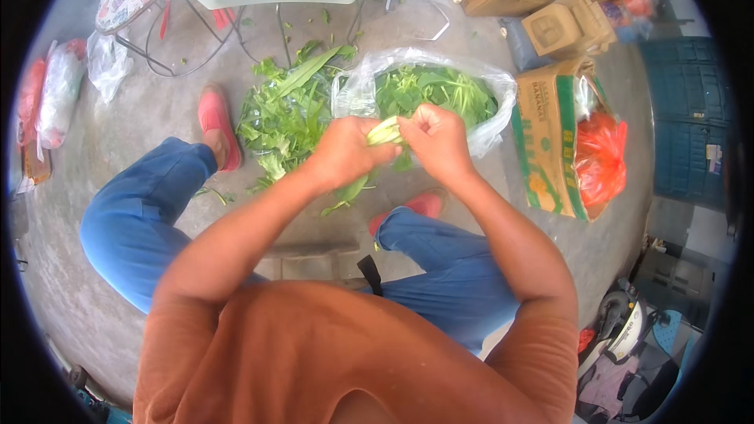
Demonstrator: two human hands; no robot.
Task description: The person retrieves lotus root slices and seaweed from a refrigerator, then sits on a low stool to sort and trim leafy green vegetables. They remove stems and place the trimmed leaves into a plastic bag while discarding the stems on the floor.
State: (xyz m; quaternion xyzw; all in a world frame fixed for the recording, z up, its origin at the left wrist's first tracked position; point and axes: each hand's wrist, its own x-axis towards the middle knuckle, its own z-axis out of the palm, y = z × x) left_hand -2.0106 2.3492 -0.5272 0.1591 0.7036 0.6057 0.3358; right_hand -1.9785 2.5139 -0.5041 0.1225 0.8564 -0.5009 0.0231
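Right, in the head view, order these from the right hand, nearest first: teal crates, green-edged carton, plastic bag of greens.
1. Plastic bag of greens: just beyond the hand.
2. Green-edged carton: right of the bag.
3. Teal crates: far right.

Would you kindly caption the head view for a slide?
Left hand and right hand hold pale green stems near a clear bag of leafy greens and a heap of loose leaves.

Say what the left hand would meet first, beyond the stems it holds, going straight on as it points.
Past the pale stems, the left hand would probably meet the right hand, though depth is unclear.
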